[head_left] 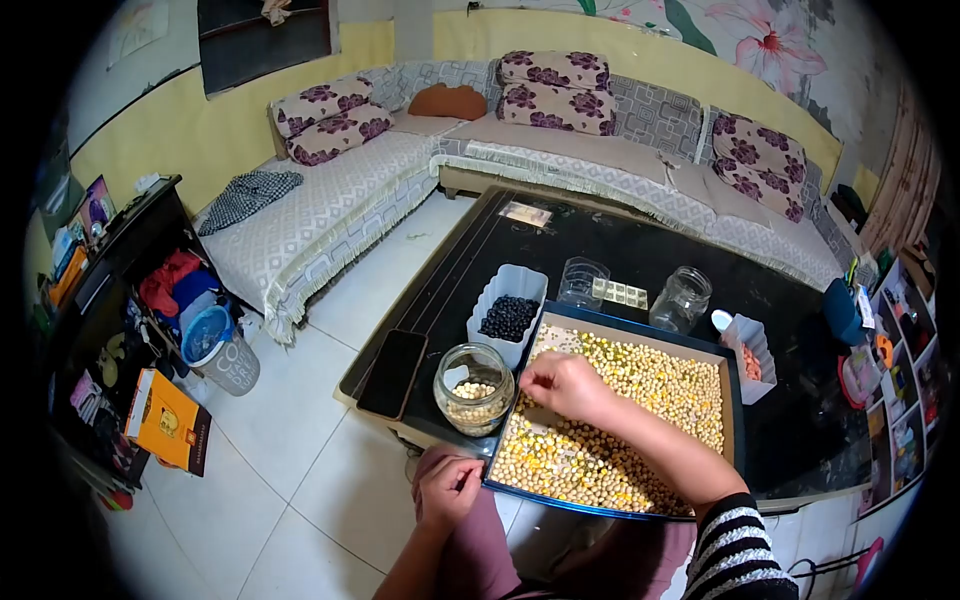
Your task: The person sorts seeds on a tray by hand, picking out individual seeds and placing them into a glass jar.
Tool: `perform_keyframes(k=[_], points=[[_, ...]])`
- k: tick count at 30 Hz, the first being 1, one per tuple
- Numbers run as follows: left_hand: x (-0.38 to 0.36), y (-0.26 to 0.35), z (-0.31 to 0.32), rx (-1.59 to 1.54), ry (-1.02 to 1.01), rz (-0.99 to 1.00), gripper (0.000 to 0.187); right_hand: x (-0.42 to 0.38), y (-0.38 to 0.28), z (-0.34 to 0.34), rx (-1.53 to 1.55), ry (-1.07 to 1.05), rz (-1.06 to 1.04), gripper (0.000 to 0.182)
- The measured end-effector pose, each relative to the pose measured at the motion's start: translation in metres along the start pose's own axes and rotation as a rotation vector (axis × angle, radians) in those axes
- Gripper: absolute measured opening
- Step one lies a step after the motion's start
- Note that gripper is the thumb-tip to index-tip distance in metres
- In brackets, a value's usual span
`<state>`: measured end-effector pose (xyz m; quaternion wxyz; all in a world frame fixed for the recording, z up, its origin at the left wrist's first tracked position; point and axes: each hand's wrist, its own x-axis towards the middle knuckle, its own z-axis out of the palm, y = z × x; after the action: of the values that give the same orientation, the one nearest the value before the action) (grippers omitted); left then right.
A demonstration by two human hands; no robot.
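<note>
A shallow box (735, 425) with a blue rim holds a layer of yellow corn kernels and pale round soybeans (640, 400). Over its left side is my right hand (568, 387), fingertips pinched together close to the mouth of a glass jar (474, 412). Whatever those fingers hold is hidden. Pale beans fill the lower part of the jar, which stands against the box's left edge. My left hand (447, 490) rests on my knee by the box's near left corner, its fingers curled with nothing visible in them.
On the black table (440, 290) are a plastic container of dark beans (508, 318), a phone (393, 374), a clear cup (583, 282), an open glass jar (681, 300) and a container of pinkish pieces (752, 360). A bin (220, 350) stands left; a sofa (340, 205) runs behind.
</note>
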<state>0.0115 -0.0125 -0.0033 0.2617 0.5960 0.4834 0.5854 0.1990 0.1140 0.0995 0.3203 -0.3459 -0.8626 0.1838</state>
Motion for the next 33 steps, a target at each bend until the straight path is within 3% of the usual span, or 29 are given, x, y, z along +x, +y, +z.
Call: perform_keyframes(k=[5, 23, 26, 28, 33], points=[[-0.002, -0.004, 0.000, -0.001, -0.005, -0.006, 0.009, -0.025, 0.019, 0.027, -0.061, -0.168, 0.022, 0.012], [-0.002, -0.002, 0.000, -0.024, -0.018, -0.047, 0.010, -0.022, 0.020, 0.031, -0.239, -0.389, 0.132, 0.012], [0.000, 0.000, 0.000, -0.009, -0.014, -0.021, 0.010, -0.018, 0.018, 0.029, -0.249, -0.449, 0.180, 0.011], [0.004, 0.004, -0.001, 0.049, -0.003, 0.098, 0.010, -0.017, 0.016, 0.029, -0.254, -0.468, 0.206, 0.011], [0.002, 0.000, -0.002, 0.039, -0.013, 0.062, 0.010, -0.014, 0.008, 0.029, -0.284, -0.468, 0.236, 0.014]])
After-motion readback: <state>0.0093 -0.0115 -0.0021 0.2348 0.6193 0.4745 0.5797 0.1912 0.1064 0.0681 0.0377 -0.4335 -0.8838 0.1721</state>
